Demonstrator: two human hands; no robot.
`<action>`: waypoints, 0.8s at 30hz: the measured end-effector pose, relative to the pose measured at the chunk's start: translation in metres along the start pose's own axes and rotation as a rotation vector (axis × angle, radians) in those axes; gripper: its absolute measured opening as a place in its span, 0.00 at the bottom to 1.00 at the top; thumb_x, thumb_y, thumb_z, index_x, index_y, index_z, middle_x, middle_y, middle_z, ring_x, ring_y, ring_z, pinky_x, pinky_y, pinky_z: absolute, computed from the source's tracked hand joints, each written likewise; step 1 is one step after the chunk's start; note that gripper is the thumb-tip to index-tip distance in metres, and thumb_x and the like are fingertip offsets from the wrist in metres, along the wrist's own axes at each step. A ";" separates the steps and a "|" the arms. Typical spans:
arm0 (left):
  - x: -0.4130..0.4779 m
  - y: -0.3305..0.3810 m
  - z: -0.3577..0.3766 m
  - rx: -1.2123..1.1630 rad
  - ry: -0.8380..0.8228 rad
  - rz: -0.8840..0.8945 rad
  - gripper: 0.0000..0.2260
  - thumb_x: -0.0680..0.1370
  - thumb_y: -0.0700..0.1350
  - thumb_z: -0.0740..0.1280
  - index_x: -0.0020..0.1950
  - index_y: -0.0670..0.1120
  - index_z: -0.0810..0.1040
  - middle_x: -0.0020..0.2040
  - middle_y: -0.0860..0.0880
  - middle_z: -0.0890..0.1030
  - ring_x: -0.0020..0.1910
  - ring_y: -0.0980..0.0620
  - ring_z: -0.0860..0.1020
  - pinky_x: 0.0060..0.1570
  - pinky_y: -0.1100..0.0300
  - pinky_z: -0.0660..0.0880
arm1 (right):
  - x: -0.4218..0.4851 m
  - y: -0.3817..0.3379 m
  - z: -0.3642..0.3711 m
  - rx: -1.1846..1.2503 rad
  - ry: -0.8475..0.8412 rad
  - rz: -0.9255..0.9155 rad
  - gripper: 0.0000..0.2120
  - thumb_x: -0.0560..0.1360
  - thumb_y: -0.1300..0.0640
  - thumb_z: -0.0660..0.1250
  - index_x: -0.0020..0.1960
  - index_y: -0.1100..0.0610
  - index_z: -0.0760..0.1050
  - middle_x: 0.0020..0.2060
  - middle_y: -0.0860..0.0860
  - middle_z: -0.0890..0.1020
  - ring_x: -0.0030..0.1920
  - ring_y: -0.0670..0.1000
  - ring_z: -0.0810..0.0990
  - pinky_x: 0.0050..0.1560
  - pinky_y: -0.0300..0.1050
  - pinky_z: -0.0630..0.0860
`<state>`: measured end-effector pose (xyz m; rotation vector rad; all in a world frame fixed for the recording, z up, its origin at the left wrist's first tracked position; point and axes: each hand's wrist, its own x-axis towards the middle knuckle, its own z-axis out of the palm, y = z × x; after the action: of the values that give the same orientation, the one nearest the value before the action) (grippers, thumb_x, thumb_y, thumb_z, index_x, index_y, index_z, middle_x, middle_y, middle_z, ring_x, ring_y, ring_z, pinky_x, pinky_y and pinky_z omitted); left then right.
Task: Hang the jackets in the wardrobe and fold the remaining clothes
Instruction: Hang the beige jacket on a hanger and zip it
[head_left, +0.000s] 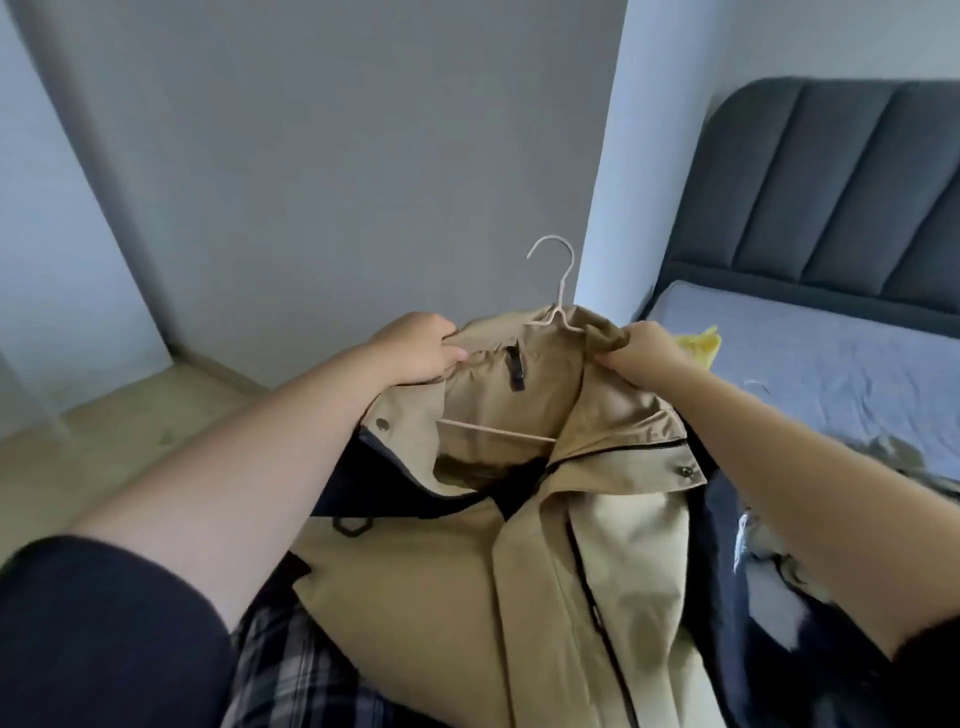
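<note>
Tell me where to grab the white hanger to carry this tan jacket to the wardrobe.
Probably the hook, from above, fingers curled round its neck just over the collar. It stands clear of the tan jacket, while the rest of the hanger lies inside fabric gripped by the left hand and right hand.

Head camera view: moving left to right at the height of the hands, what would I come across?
Left hand gripping the tan jacket → black zipper pull → white hanger hook → right hand, also gripping the jacket → yellow cloth → grey-blue mattress.
</note>
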<state>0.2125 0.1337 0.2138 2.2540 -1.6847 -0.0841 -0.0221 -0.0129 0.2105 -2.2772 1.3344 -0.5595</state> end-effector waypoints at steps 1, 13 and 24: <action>0.003 -0.004 0.019 -0.010 0.035 -0.022 0.14 0.78 0.53 0.63 0.35 0.49 0.70 0.35 0.53 0.74 0.36 0.52 0.73 0.31 0.60 0.61 | 0.000 0.010 0.016 -0.032 0.004 0.001 0.14 0.76 0.51 0.65 0.36 0.60 0.72 0.32 0.54 0.75 0.40 0.58 0.77 0.34 0.46 0.66; 0.011 -0.024 0.183 -0.253 -0.067 -0.332 0.15 0.77 0.54 0.61 0.36 0.46 0.71 0.30 0.51 0.71 0.32 0.49 0.71 0.28 0.61 0.62 | -0.127 0.014 0.113 0.143 -0.356 -0.425 0.09 0.73 0.64 0.65 0.45 0.53 0.81 0.39 0.41 0.81 0.42 0.40 0.78 0.43 0.29 0.71; -0.086 0.014 0.160 -0.900 0.829 -0.114 0.20 0.76 0.46 0.59 0.68 0.42 0.68 0.65 0.45 0.72 0.65 0.47 0.71 0.67 0.48 0.67 | -0.141 0.055 0.118 0.184 -0.356 -0.252 0.08 0.62 0.57 0.80 0.32 0.55 0.81 0.40 0.45 0.81 0.42 0.43 0.79 0.48 0.40 0.74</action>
<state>0.1361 0.1758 0.0542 1.3846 -0.8141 0.0560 -0.0604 0.1075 0.0660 -2.2712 0.8001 -0.3183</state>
